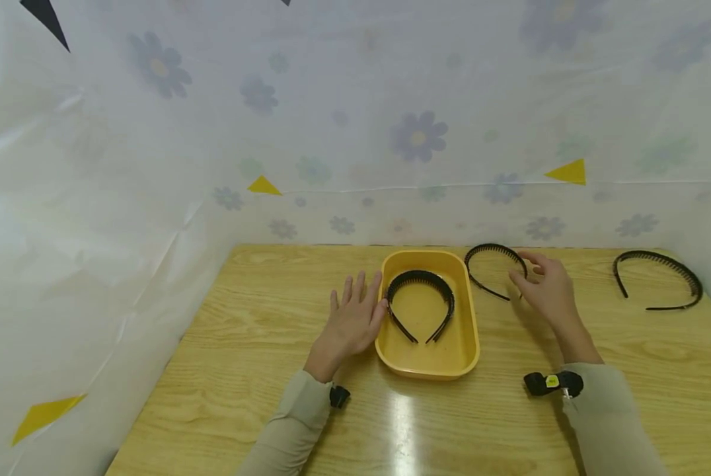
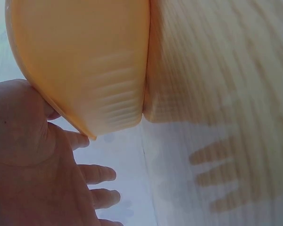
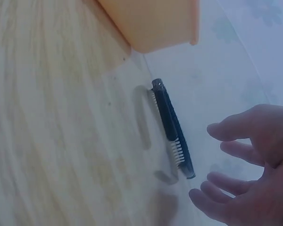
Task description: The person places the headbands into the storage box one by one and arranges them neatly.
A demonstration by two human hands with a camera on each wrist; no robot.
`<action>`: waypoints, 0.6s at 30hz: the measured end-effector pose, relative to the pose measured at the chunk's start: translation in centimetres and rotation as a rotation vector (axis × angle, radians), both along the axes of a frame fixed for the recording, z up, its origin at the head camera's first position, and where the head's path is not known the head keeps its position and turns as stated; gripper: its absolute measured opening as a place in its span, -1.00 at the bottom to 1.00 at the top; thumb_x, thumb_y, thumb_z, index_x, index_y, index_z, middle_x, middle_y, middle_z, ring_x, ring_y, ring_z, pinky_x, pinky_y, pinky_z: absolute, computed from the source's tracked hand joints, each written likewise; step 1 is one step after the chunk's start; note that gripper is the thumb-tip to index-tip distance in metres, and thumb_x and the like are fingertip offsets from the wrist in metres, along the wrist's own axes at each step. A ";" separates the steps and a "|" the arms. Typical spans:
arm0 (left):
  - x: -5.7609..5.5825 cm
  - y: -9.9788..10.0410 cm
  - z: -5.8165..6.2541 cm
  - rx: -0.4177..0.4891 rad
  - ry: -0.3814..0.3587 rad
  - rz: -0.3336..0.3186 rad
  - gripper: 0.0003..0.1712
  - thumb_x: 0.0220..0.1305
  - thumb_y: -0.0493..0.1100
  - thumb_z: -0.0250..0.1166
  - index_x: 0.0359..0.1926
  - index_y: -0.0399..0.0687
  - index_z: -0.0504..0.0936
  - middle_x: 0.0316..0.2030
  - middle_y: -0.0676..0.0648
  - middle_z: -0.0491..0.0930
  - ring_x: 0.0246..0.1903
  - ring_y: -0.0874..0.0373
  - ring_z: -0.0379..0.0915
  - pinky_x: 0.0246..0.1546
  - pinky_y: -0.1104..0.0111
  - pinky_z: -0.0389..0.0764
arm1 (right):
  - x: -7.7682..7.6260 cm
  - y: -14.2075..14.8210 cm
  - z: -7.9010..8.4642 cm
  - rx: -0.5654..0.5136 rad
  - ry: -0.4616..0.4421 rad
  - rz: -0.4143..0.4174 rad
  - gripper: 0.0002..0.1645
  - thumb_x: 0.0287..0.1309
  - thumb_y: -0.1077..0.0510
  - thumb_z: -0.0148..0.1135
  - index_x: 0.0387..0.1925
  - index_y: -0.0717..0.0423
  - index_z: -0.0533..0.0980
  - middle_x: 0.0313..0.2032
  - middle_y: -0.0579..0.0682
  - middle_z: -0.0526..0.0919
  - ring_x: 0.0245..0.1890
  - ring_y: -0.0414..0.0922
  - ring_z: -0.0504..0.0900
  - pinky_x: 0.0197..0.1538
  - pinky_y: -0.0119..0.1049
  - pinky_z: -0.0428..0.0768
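Observation:
A yellow plastic tray (image 1: 428, 367) stands on the table, and black toothed headband pieces (image 1: 421, 276) lie inside it, looking stacked; their count cannot be made out. Against the tray's left rim rests my left hand (image 1: 351, 324), its fingers extended. The left wrist view has the tray's side (image 2: 85, 61) beside that hand (image 2: 33, 150), the thumb at the rim. My right hand (image 1: 548, 291) hovers by a second headband (image 1: 491, 247) just right of the tray. In the right wrist view its loosely bent fingers (image 3: 221, 181) are apart from this headband (image 3: 169, 117).
Another black headband (image 1: 688, 281) lies at the far right of the wooden table (image 1: 242, 370). Behind the table hangs a white flowered sheet (image 1: 343, 152) with yellow triangles (image 1: 571, 172); a similar white sheet (image 1: 94, 264) borders the left side.

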State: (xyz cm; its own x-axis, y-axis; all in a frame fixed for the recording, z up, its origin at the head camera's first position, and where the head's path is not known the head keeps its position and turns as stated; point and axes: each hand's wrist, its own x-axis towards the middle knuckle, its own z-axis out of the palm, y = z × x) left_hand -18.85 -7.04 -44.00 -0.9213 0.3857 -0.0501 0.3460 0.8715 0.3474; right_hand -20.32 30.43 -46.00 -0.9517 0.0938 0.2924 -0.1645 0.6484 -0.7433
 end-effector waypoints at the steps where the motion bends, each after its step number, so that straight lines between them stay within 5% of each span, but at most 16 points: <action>1: 0.0 0.0 0.0 -0.001 0.002 0.001 -0.27 0.65 0.25 -0.43 0.68 0.19 -0.24 0.63 -0.24 -0.24 0.59 -0.27 -0.40 0.45 -0.31 -0.26 | -0.1 0.2 -0.2 0.007 -0.014 0.004 -0.40 0.42 0.15 0.25 0.36 0.37 0.40 0.27 0.57 0.36 0.16 0.54 0.42 0.03 0.47 0.44; 11: 0.1 0.0 -0.1 0.001 0.010 0.003 -0.27 0.65 0.26 -0.45 0.68 0.19 -0.24 0.63 -0.21 -0.29 0.59 -0.24 -0.46 0.45 -0.31 -0.33 | 0.0 2.0 -1.2 -0.105 -0.240 0.112 -0.28 0.56 -0.03 0.07 0.53 0.27 0.22 0.32 0.54 0.31 0.30 0.45 0.31 0.22 0.44 0.32; 18: 0.2 0.1 -0.1 0.011 0.010 0.004 -0.28 0.65 0.25 -0.45 0.68 0.20 -0.23 0.63 -0.19 -0.32 0.59 -0.22 -0.50 0.46 -0.29 -0.35 | -0.2 2.6 -1.5 -0.117 -0.265 0.148 -0.28 0.57 0.01 0.04 0.55 0.28 0.18 0.37 0.57 0.23 0.32 0.48 0.27 0.24 0.45 0.30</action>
State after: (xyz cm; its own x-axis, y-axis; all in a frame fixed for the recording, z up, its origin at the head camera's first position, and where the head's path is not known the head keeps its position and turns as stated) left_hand -18.63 -6.98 -44.13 -0.9231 0.3829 -0.0370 0.3463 0.8690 0.3535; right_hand -20.50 33.00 -47.51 -0.9990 -0.0332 0.0283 -0.0418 0.5394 -0.8410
